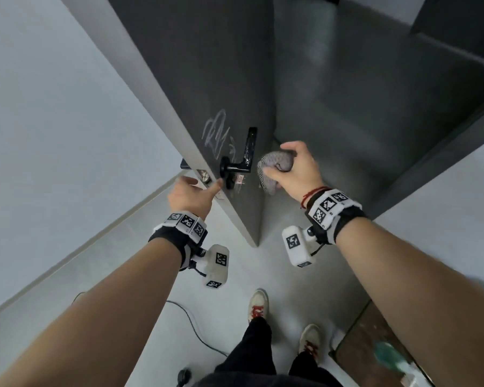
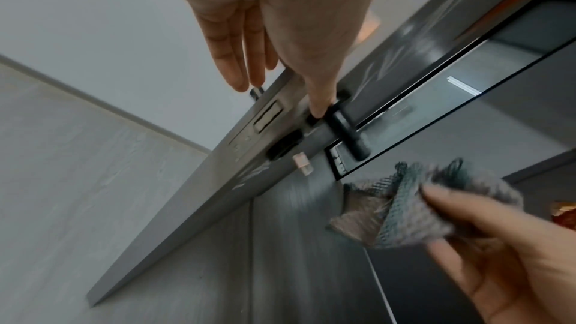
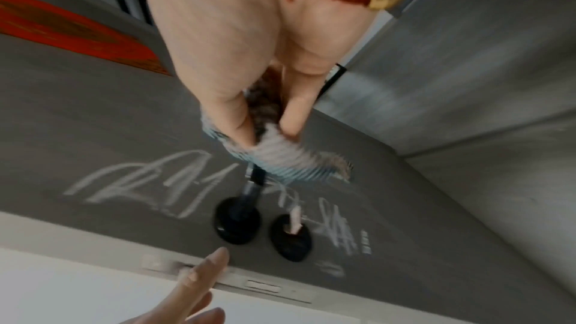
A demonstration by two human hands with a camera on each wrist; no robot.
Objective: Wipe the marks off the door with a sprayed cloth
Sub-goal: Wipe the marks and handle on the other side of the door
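Note:
The dark grey door [image 1: 196,65] stands ajar with its edge toward me. White scribbled marks [image 1: 217,132] sit just above the black lever handle [image 1: 243,160]; in the right wrist view the marks [image 3: 149,181] spread on both sides of the handle's round base [image 3: 237,221]. My left hand [image 1: 204,185] straddles the door's edge by the latch, fingers straight, with the thumb [image 2: 318,112] touching beside the handle. My right hand [image 1: 285,166] grips a bunched grey cloth [image 1: 274,169] held just right of the handle, close to the door face; contact is unclear.
A white wall [image 1: 53,121] runs along the left. A black cable [image 1: 190,317] lies on the pale floor by my shoes [image 1: 259,305]. At the bottom right a wooden surface [image 1: 366,344] holds a blurred green bottle [image 1: 389,356]. Grey walls lie behind the door.

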